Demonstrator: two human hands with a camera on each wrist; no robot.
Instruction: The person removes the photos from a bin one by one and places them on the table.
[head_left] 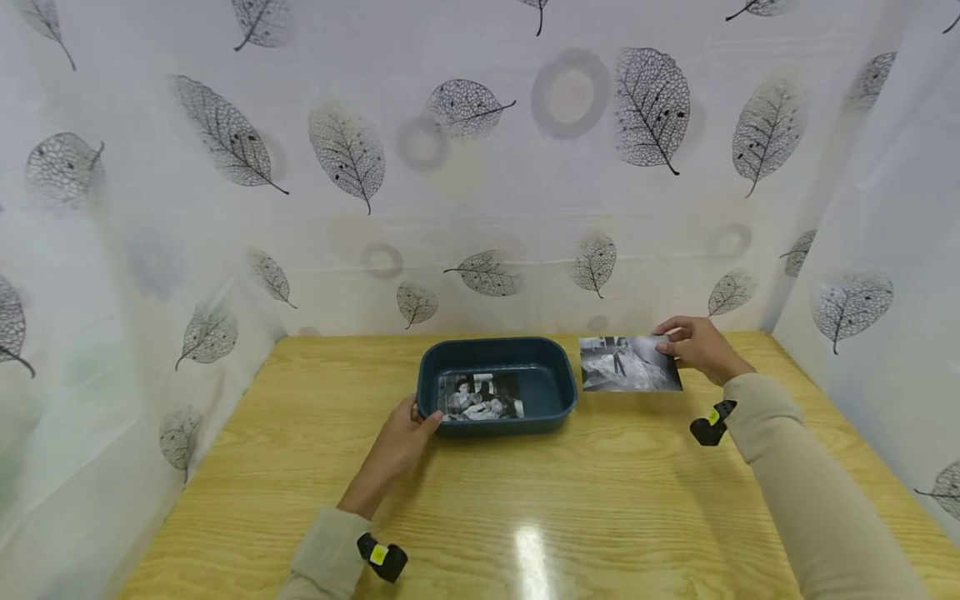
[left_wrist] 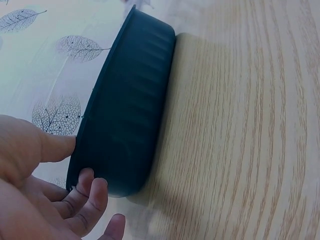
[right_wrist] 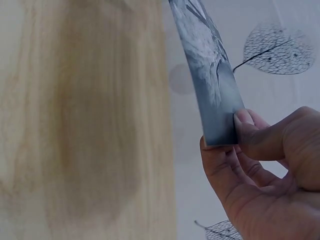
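Glossy photograph in right hand — ribbed tray beside.

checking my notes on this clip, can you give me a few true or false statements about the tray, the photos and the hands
1. The right hand pinches a photo by its edge. True.
2. That photo lies inside the tray. False: it is outside, at the tray's right, lifted off the table in the right wrist view.
3. A second photo sits in the tray. True.
4. The left hand is far from the tray. False: its fingers touch the tray's near left corner.
5. The tray is red. False: it is dark blue-green.
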